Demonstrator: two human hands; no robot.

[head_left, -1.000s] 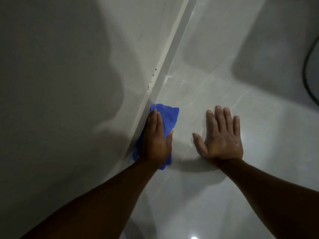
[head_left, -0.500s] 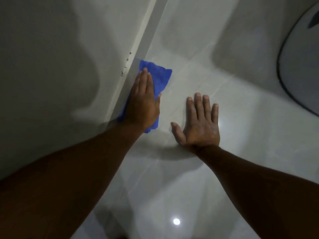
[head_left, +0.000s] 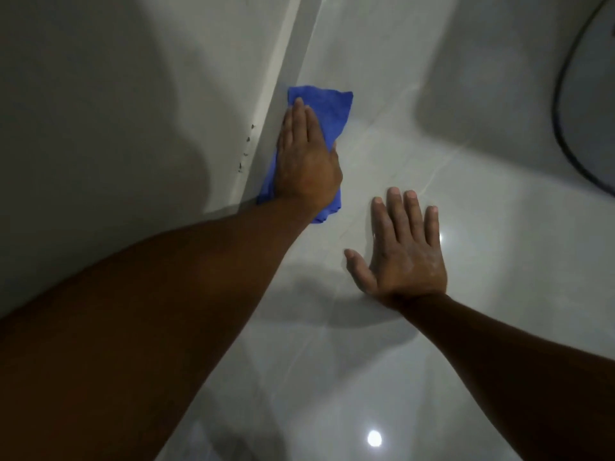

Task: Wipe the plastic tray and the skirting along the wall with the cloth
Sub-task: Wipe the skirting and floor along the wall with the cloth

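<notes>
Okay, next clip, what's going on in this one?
A person is wiping the skirting at the foot of the wall. The left hand presses a blue cloth flat against the skirting where it meets the floor, fingers straight. The right hand rests flat on the glossy floor beside it, holding nothing, seemingly for support. A dark-rimmed object shows at the right edge, untouched.

- One view only: a wide-angle camera on the person's head, looking forward and steeply down along both forearms.
- It faces the seam where wall (head_left: 100, 128) meets floor (head_left: 449, 361); the skirting (head_left: 286, 61) runs tilted up the frame, left of centre.
- Close in: the left hand (head_left: 306, 161) and right hand (head_left: 406, 254) sit mid-frame, near the lens.
</notes>
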